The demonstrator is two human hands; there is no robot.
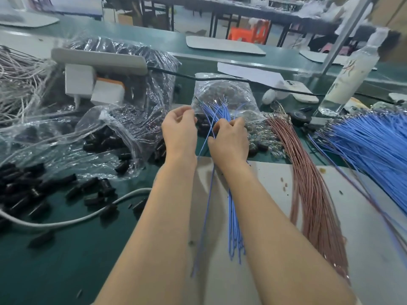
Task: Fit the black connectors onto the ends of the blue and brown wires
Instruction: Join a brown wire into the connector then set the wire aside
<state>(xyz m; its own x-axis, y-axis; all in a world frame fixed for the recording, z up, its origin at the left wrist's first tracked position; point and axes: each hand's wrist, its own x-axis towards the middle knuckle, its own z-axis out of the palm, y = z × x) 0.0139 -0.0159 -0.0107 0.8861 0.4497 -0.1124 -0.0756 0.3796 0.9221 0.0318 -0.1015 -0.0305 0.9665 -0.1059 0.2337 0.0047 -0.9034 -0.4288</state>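
Wires sit in my right grip point(229, 140): its fingers curl round a bunch of blue wires point(235, 227). The tops of the bunch fan out above the fingers. The long tails hang down over a pale board point(363, 227) on the green desk point(66, 271).

My left grip point(179, 130) is just beside the right one. Its fingers are curled in, with the tips up near the wire tops. I cannot tell if it pinches anything.

Loose black connectors point(92, 194) lie on the desk to the left, and more sit in clear bags point(105, 137) there. No grip touches them. The brown wires point(308, 183) lie on the board to the right, apart from both grips. A big blue heap point(374, 150) of more wires lies further right.
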